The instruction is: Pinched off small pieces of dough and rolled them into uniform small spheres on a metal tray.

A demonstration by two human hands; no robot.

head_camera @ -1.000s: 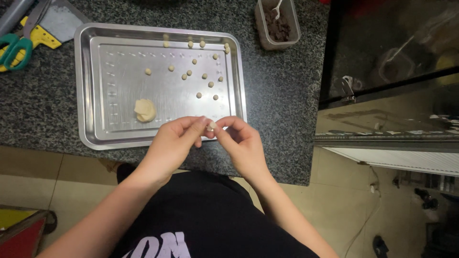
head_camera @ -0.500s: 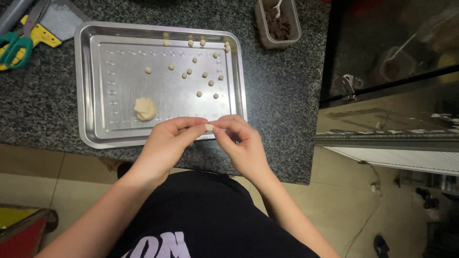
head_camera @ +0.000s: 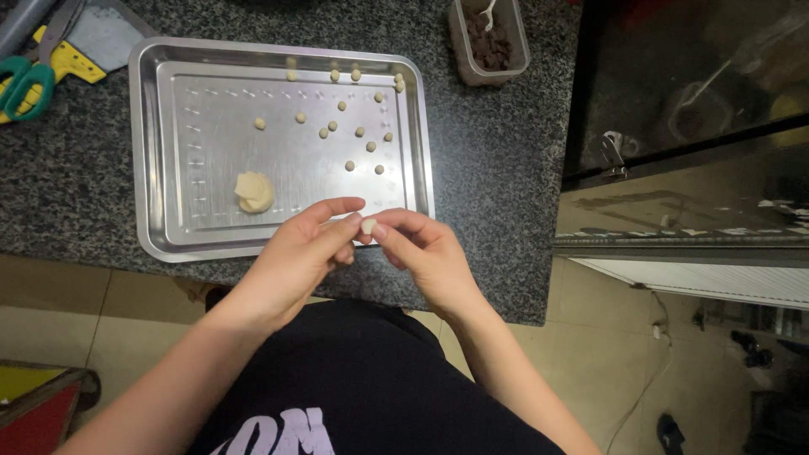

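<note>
Left hand: fingertips pinched on dough piece.
Right hand: fingertips pinched on same piece.
Dough piece: over steel tray, at its 5 o'clock edge.
Dough lump: 10 o'clock of hands.

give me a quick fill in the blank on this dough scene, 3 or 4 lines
1. Both hands, left hand and right hand, pinch one small dough ball at their ____.
2. The tray is made of ____.
3. The dough lump lies in the tray's near-____ part.
4. The scissors have ____ handles.

Missing words: fingertips; metal; left; green
</note>
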